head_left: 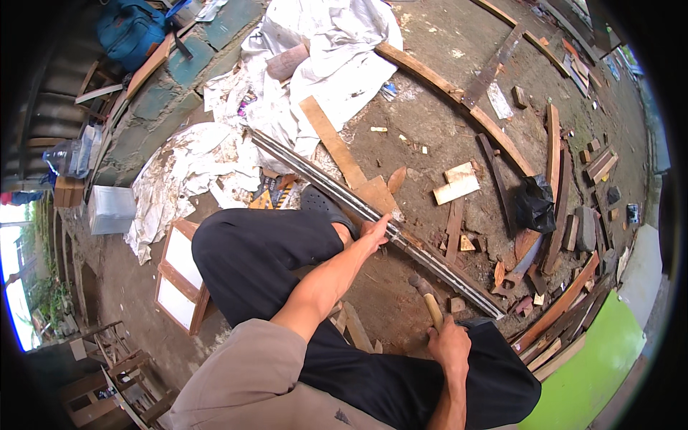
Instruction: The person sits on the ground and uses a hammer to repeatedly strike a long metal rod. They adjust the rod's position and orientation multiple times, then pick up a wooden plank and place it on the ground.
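A long dark wooden strip (448, 272) with pale metal-looking rails along its face lies slantwise before me, from the white sheets down to my right knee. My left hand (375, 233) is closed around its middle. In my right hand (450, 345), above my right thigh, is a hammer (433, 308), gripped by its light wooden handle. The hammer's dark head points away from me, near the strip but apart from it. A flat board (333, 143) and a short wooden piece (378, 195) lie just beyond my left hand.
Crumpled white sheets (330, 43) cover the ground at the far left. Timber lengths (502, 140), offcuts, a black plastic bag (534, 204) and a saw (522, 264) lie to the right. A green panel (595, 365) is at lower right, a wood-framed white box (180, 276) at my left.
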Motion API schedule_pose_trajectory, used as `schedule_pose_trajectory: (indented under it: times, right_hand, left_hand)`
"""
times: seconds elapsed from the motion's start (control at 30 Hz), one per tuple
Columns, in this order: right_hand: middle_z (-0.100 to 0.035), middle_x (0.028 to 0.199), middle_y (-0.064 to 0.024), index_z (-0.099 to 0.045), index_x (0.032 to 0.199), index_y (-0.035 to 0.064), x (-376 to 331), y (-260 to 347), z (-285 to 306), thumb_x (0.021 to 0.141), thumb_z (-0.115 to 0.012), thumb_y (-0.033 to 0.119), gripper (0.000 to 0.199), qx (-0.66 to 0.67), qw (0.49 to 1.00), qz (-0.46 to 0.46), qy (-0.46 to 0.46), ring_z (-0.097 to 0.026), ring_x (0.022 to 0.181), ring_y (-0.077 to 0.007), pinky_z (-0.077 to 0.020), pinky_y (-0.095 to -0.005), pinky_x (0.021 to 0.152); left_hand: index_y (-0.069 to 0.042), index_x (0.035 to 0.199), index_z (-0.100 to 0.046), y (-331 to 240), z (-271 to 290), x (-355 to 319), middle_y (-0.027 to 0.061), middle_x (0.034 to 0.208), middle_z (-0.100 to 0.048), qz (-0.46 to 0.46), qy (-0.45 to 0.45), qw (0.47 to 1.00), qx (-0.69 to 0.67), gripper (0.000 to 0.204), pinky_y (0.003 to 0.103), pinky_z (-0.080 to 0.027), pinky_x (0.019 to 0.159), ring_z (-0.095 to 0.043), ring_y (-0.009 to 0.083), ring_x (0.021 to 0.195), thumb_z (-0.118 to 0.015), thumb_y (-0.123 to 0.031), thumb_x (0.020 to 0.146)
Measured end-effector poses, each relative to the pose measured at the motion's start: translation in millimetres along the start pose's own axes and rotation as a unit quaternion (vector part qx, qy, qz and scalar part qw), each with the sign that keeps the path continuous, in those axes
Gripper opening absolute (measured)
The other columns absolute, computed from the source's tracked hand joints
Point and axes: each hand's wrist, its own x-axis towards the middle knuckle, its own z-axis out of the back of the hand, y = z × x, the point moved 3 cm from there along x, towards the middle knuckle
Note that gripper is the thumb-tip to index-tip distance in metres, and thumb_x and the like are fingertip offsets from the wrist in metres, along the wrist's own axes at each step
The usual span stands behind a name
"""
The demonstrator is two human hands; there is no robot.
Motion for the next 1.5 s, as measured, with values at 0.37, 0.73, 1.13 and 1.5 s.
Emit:
schedule_pose_trajectory:
  times: [0.37,0.73,1.13,1.5]
  right_hand:
    - [-0.067,0.086,-0.0271,-0.064,0.098,-0.0080,41.3,25.5,-2.5,0.080,-0.072,0.029,0.042,0.194,0.973,0.049,-0.117,-0.066,0.088,-0.0406,-0.0491,-0.0450,0.078]
    - [-0.058,0.109,-0.0266,-0.054,0.109,-0.0056,94.9,10.0,-44.2,0.076,-0.079,0.017,0.047,0.312,0.879,0.144,-0.331,-0.053,0.108,-0.0411,-0.0423,-0.0472,0.092]
    - [-0.063,0.096,-0.0231,-0.054,0.107,0.0019,72.7,-22.8,-58.4,0.079,-0.075,0.021,0.039,0.238,0.904,0.140,-0.327,-0.060,0.093,-0.0421,-0.0458,-0.0493,0.079]
    - [-0.064,0.095,-0.0244,-0.052,0.109,0.0023,57.0,-40.6,-65.1,0.082,-0.072,0.023,0.039,0.247,0.922,0.089,-0.283,-0.061,0.094,-0.0438,-0.0464,-0.0512,0.081]
  left_hand:
    - [0.014,0.122,-0.045,53.8,42.9,2.1,0.0183,0.096,-0.062,-0.048,-0.011,0.997,0.055,0.096,0.040,-0.047,0.060,-0.063,0.0256,0.079,-0.068,-0.064,0.070]
    - [0.007,0.131,-0.036,14.5,18.6,-159.9,0.0144,0.111,-0.059,-0.234,0.101,0.967,-0.021,0.080,0.035,-0.054,0.075,-0.062,0.0204,0.095,-0.075,-0.037,0.077]
    - [-0.006,0.133,-0.043,8.9,7.6,-199.5,0.0077,0.125,-0.054,-0.218,0.282,0.933,-0.058,0.059,0.043,-0.044,0.102,-0.054,0.0214,0.116,-0.071,-0.032,0.088]
    - [-0.004,0.120,-0.057,21.1,4.3,-193.8,0.0059,0.116,-0.061,-0.174,0.284,0.940,-0.072,0.042,0.040,-0.043,0.100,-0.057,0.0190,0.110,-0.067,-0.032,0.090]
